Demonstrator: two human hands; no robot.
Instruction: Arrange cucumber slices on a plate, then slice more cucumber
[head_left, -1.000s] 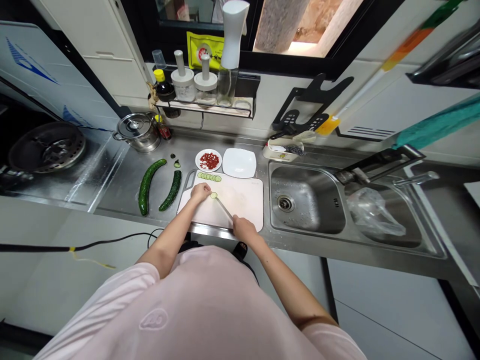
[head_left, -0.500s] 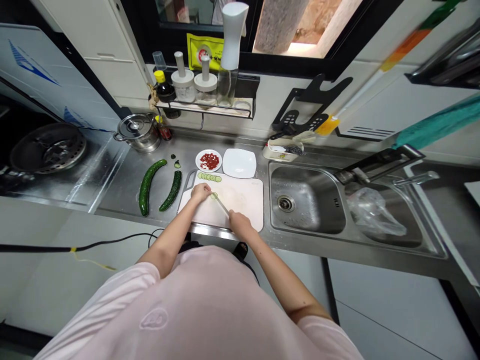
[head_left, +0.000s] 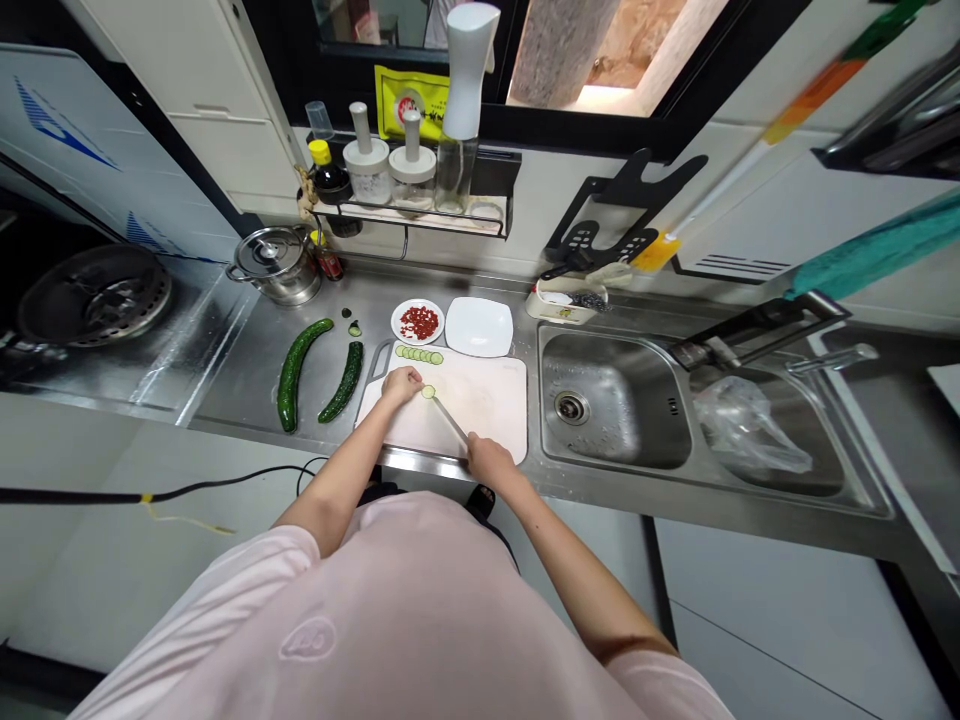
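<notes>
On the white cutting board (head_left: 491,392), a single cucumber slice (head_left: 428,392) lies just right of my left hand (head_left: 403,384). The left fingers are bent and pressed together; what they may be holding is hidden. My right hand (head_left: 491,463) is closed round the handle of a knife (head_left: 451,424). Its blade points up and left, with the tip close to the single slice. A row of overlapping cucumber slices (head_left: 418,355) rests along the board's far edge. Left of the board lie a cut cucumber (head_left: 342,383) and a longer whole cucumber (head_left: 299,374).
Behind the board stand a plate (head_left: 396,331) of chopped red pieces and a white dish (head_left: 480,325). Cucumber ends (head_left: 355,328) lie near a steel pot (head_left: 279,264). To the right is a sink (head_left: 615,400); a plastic bag (head_left: 750,425) sits in its second basin.
My right hand and the knife have moved down and right, away from my left hand. The single slice now shows fully at the knife tip. My left hand has barely moved.
</notes>
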